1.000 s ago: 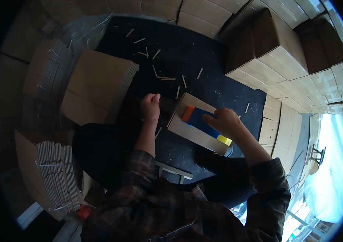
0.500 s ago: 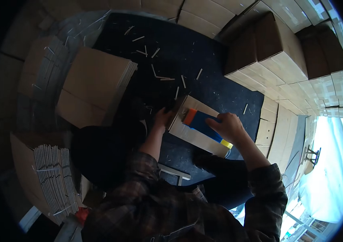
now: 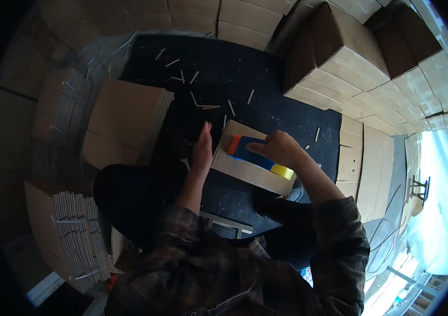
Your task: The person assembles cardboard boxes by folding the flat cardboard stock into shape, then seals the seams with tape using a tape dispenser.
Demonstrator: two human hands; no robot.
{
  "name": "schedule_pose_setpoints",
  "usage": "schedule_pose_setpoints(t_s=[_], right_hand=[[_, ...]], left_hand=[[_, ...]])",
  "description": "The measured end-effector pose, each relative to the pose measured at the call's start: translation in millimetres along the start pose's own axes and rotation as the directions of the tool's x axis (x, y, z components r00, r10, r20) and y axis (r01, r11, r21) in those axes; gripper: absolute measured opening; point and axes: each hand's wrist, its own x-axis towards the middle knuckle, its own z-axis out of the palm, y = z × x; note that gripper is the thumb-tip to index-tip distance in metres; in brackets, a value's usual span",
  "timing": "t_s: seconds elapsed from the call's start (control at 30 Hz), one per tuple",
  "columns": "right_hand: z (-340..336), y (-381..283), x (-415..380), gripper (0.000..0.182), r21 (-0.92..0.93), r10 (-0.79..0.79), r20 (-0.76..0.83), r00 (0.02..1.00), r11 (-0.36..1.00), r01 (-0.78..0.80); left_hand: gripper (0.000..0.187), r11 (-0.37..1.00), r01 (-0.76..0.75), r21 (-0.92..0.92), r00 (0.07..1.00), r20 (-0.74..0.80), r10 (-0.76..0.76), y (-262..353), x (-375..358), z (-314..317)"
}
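A closed cardboard box [image 3: 236, 167] lies in front of me above the dark floor. My right hand [image 3: 283, 149] grips a blue tape dispenser [image 3: 253, 152], which has an orange front end and a yellow roll at its rear. The dispenser rests along the top of the box, its orange end toward the left side. Just off the box's left end, my left hand [image 3: 202, 150] is raised with its fingers straight and pointing away from me, holding nothing.
Flattened cardboard [image 3: 121, 124] is stacked on the left, and a tied cardboard bundle [image 3: 76, 231] stands at lower left. Large boxes [image 3: 355, 84] are piled at upper right. Thin strips [image 3: 212, 107] litter the dark mat [image 3: 266, 73]. A wooden stool [image 3: 226, 223] is by my legs.
My left hand has come off the box's left end and straightened its fingers. The tape dispenser, still in my right hand, stays over the box top. The whole view has shifted slightly.
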Motion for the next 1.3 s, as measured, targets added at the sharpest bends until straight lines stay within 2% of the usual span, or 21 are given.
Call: schedule_pose_setpoints(t_s=[0.03, 0.07, 0.1, 0.13, 0.17, 0.27, 0.33, 0.4, 0.43, 0.53, 0.6, 0.63, 0.7, 0.83, 0.93, 1.0, 1.07, 1.17, 1.23, 1.27, 1.3], right_hand=[[1, 4, 3, 0.063, -0.007, -0.035, 0.010, 0.999, 0.999, 0.035], [1, 8, 6, 0.066, -0.011, -0.069, 0.021, 0.997, 0.998, 0.070], [1, 10, 8, 0.066, 0.001, -0.066, 0.019, 0.998, 0.998, 0.066], [1, 12, 11, 0.066, 0.007, -0.093, 0.044, 0.995, 0.996, 0.093], [3, 15, 12, 0.065, 0.015, -0.119, 0.069, 0.990, 0.993, 0.119], [1, 18, -3, 0.061, 0.053, -0.097, 0.043, 0.994, 0.994, 0.095], [-6, 30, -19, 0.058, 0.110, -0.084, 0.045, 0.995, 0.991, 0.079], [-10, 53, -35, 0.055, 0.168, -0.074, 0.058, 0.996, 0.984, 0.064], [-12, 73, -44, 0.055, 0.232, -0.083, 0.069, 0.994, 0.971, 0.065], [-16, 131, -75, 0.052, 0.333, -0.069, 0.011, 0.998, 0.941, 0.061], [-20, 167, -92, 0.052, 0.294, -0.039, -0.003, 0.999, 0.955, 0.038], [-17, 187, -95, 0.052, 0.300, -0.041, 0.001, 0.999, 0.953, 0.039], [-9, 218, -94, 0.050, 0.316, 0.012, -0.027, 1.000, 0.949, -0.003], [7, 232, -81, 0.051, 0.333, 0.060, -0.056, 0.997, 0.942, -0.038], [21, 249, -65, 0.054, 0.399, 0.051, -0.059, 0.997, 0.917, -0.023], [27, 258, -61, 0.055, 0.390, 0.038, -0.069, 0.997, 0.921, -0.008], [28, 258, -59, 0.056, 0.379, 0.021, -0.084, 0.996, 0.925, 0.013], [26, 255, -62, 0.056, 0.381, 0.066, -0.082, 0.994, 0.924, -0.030], [21, 255, -66, 0.058, 0.401, 0.063, -0.044, 0.997, 0.915, -0.040], [19, 255, -67, 0.059, 0.402, 0.057, -0.025, 0.998, 0.915, -0.042], [18, 257, -68, 0.062, 0.405, 0.050, 0.000, 0.999, 0.913, -0.046]], left_hand=[[0.080, 0.951, -0.303, 0.056, 0.953, 0.049, 0.300, 19, -14, 8], [0.084, 0.876, -0.481, 0.033, 0.864, 0.184, 0.468, 22, -20, 16], [0.084, 0.876, -0.481, 0.039, 0.863, 0.195, 0.466, 15, -26, 19], [0.088, 0.728, -0.598, 0.336, 0.801, 0.264, 0.537, 7, -32, 22], [0.094, 0.480, -0.659, 0.578, 0.735, 0.359, 0.575, 0, -36, 24], [0.102, 0.455, -0.600, 0.658, 0.772, 0.327, 0.545, 8, -37, 31], [0.100, 0.454, -0.625, 0.635, 0.753, 0.335, 0.567, 5, -38, 32], [0.102, 0.310, -0.596, 0.741, 0.751, 0.377, 0.542, 5, -39, 35], [0.102, 0.306, -0.592, 0.745, 0.754, 0.379, 0.537, 7, -41, 36], [0.097, 0.288, -0.532, 0.796, 0.810, 0.380, 0.446, 6, -43, 42], [0.088, 0.139, -0.552, 0.822, 0.759, 0.427, 0.492, 2, -42, 42], [0.088, 0.136, -0.550, 0.824, 0.762, 0.428, 0.486, 0, -42, 42], [0.081, 0.047, -0.513, 0.857, 0.769, 0.435, 0.468, -2, -41, 44], [0.080, 0.041, -0.508, 0.860, 0.778, 0.438, 0.451, -3, -41, 47], [0.086, -0.031, -0.466, 0.884, 0.796, 0.435, 0.421, -1, -46, 54], [0.096, -0.013, -0.351, 0.936, 0.860, 0.328, 0.392, 1, -55, 73], [0.104, -0.058, -0.413, 0.909, 0.873, 0.413, 0.262, 8, -64, 106], [0.109, -0.047, -0.636, 0.770, 0.754, 0.633, 0.175, -3, -76, 167], [0.113, 0.013, -0.701, 0.713, 0.694, 0.678, 0.243, -15, -86, 195], [0.115, -0.054, -0.682, 0.729, 0.699, 0.672, 0.244, -19, -85, 198], [0.112, -0.065, -0.677, 0.733, 0.704, 0.671, 0.232, -20, -83, 197]])
